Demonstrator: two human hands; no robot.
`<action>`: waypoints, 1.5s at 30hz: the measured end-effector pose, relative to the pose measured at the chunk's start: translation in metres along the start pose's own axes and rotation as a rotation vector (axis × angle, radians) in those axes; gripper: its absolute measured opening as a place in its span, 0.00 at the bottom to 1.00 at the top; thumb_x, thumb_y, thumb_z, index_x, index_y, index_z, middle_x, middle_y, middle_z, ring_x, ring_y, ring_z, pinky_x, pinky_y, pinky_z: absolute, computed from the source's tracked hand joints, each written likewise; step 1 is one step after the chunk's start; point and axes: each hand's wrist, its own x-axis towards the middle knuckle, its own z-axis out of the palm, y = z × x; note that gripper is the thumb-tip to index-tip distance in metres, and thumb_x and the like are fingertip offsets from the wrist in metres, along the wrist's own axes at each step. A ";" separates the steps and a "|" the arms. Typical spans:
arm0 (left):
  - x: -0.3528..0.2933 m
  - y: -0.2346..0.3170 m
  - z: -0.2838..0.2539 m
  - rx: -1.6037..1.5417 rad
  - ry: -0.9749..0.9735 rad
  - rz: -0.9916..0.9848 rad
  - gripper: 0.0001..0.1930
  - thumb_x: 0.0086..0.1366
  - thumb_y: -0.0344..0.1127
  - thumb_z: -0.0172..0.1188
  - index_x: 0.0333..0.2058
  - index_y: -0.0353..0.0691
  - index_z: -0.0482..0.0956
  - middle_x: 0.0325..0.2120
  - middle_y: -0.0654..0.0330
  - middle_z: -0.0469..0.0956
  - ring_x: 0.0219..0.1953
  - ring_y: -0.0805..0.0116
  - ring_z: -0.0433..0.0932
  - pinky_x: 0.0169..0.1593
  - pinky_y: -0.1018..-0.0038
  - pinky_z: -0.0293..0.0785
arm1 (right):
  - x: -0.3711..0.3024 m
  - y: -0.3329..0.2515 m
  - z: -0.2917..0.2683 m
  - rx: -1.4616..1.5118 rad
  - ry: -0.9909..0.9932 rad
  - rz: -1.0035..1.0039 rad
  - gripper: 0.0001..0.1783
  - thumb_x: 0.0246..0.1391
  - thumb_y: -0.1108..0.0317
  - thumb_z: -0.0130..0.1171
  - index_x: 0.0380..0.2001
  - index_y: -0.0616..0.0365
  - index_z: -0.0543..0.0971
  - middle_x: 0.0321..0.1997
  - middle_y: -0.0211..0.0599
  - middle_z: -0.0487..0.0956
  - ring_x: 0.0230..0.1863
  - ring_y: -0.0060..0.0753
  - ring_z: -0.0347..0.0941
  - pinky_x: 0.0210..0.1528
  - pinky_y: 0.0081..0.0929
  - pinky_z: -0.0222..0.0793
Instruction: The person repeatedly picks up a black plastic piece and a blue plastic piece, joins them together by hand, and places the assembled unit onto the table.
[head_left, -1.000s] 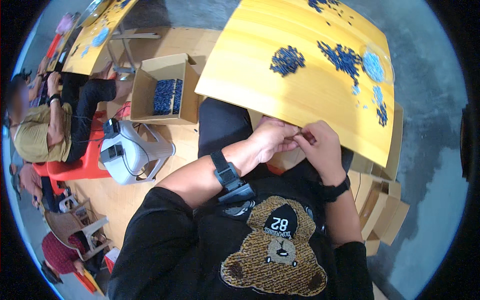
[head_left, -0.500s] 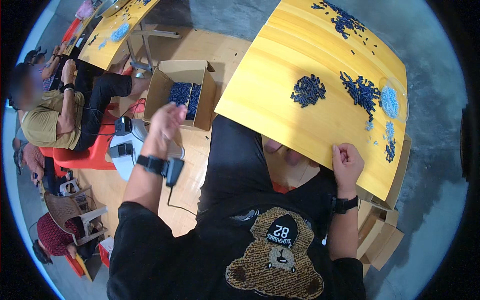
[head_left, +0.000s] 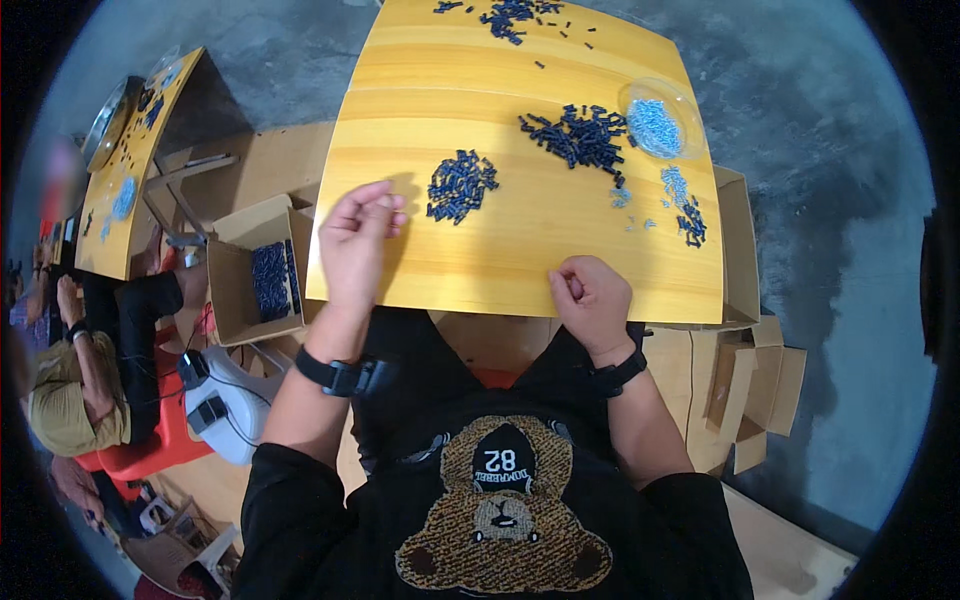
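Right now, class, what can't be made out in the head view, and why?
Head view:
- Anything in the right hand: hidden by its closed fist.
- Anything in the left hand: hidden within its curl or too small.
- Far-left corner of the table: cut off by the picture's top.
- Exact shape of the blue pieces: too small.

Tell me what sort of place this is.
Probably a small workshop for sorting or assembling parts by hand: piles of small dark pieces lie on a yellow table, with light-blue pieces in a clear dish, and a co-worker sits near another table.
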 end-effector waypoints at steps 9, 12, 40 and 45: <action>-0.008 -0.040 0.046 -0.064 0.001 0.196 0.07 0.62 0.27 0.54 0.39 0.32 0.75 0.32 0.60 0.77 0.34 0.76 0.74 0.41 0.82 0.71 | 0.013 -0.005 -0.025 -0.006 -0.298 0.083 0.08 0.44 0.65 0.59 0.20 0.56 0.74 0.18 0.36 0.72 0.20 0.34 0.70 0.23 0.27 0.64; -0.004 -0.044 0.044 -0.050 0.010 0.180 0.07 0.62 0.25 0.53 0.39 0.31 0.75 0.33 0.60 0.77 0.35 0.76 0.74 0.43 0.81 0.70 | 0.020 0.007 -0.029 0.102 -0.442 0.108 0.10 0.45 0.63 0.58 0.21 0.58 0.75 0.19 0.38 0.72 0.22 0.38 0.71 0.25 0.30 0.65; 0.002 -0.043 0.037 -0.023 -0.066 0.113 0.07 0.61 0.22 0.53 0.38 0.33 0.76 0.31 0.63 0.77 0.32 0.80 0.72 0.38 0.84 0.68 | 0.146 0.026 0.006 -0.385 -0.149 -0.020 0.06 0.42 0.67 0.55 0.22 0.57 0.78 0.25 0.40 0.76 0.29 0.45 0.73 0.31 0.37 0.68; 0.002 -0.043 0.036 0.017 -0.080 0.110 0.07 0.61 0.22 0.52 0.39 0.33 0.75 0.33 0.62 0.77 0.35 0.78 0.73 0.42 0.82 0.69 | 0.137 0.022 -0.003 -0.320 -0.130 -0.054 0.06 0.44 0.67 0.53 0.22 0.56 0.77 0.27 0.41 0.75 0.34 0.45 0.72 0.35 0.40 0.69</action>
